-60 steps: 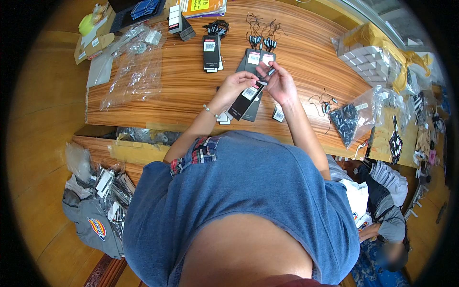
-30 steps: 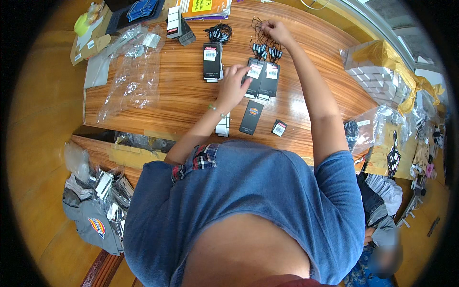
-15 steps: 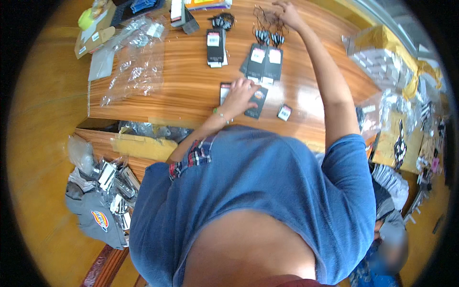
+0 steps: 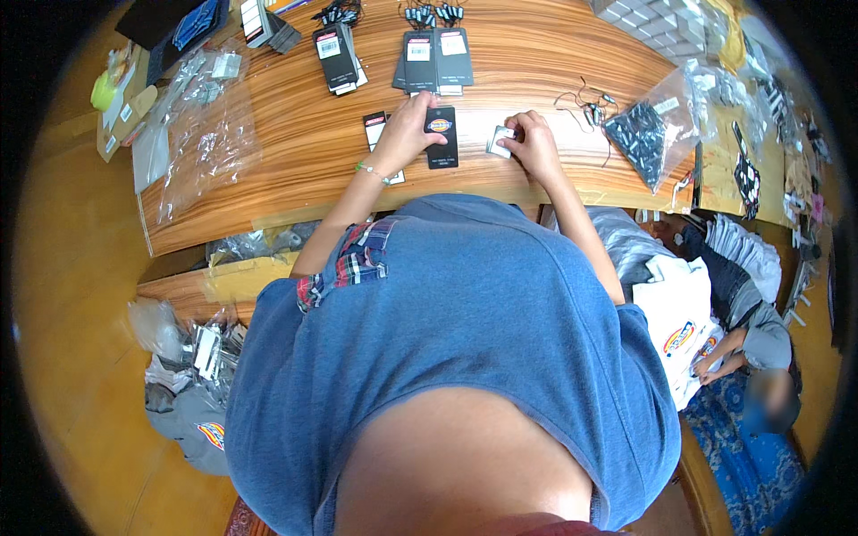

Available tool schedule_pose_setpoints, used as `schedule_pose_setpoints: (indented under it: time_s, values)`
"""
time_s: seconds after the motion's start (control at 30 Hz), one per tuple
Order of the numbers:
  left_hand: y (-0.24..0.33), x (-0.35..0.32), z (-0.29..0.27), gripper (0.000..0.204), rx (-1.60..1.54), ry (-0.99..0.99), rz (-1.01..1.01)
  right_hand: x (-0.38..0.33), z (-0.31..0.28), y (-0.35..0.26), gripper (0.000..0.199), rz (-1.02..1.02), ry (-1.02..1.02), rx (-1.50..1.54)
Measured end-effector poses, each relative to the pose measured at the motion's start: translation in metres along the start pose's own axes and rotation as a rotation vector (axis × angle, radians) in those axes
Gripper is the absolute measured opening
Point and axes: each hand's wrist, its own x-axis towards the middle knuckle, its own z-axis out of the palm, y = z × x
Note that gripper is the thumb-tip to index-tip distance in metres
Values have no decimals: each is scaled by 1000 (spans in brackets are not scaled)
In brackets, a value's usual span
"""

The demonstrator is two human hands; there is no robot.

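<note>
My left hand [image 4: 407, 137] rests at the left edge of a long black hang tag [image 4: 442, 150], thumb and fingers apart, touching it. Partly beneath that wrist lies a black-and-white tag [image 4: 374, 125]. To the right, my right hand [image 4: 534, 143] pinches a small stack of whitish cards [image 4: 497, 141] just above the table. Beyond my hands lie black hang tags with white labels [image 4: 454, 45] and dark strings [image 4: 433, 14] at their tops. Another pile of such tags [image 4: 338, 55] sits to their left.
Loose black strings [image 4: 593, 113] lie right of my right hand, beside a clear bag of small black pieces [image 4: 639, 134]. Crumpled clear plastic [image 4: 210, 125] covers the wooden table's [image 4: 286, 134] left part. Wrapped boxes [image 4: 657, 27] stand far right. Another person [image 4: 769, 344] sits lower right.
My right hand has come back from the strings at the far side and now grips the small cards. My left hand has stayed at the black tag. The whole view has shifted.
</note>
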Motion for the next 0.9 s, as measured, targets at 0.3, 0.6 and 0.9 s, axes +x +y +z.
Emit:
schedule_pose_setpoints:
  time_s: [0.3,0.6,0.9]
  values:
    - [15,-13,20,26,-825,-42,-320,-12,2,-15,15,261,-19,833]
    - [40,-2,47,25,-972,-87,-438,-10,-9,-38,26,119,66,576]
    - [72,13,64,17,-1060,90,-459,-9,-23,-17,19,171,151,809]
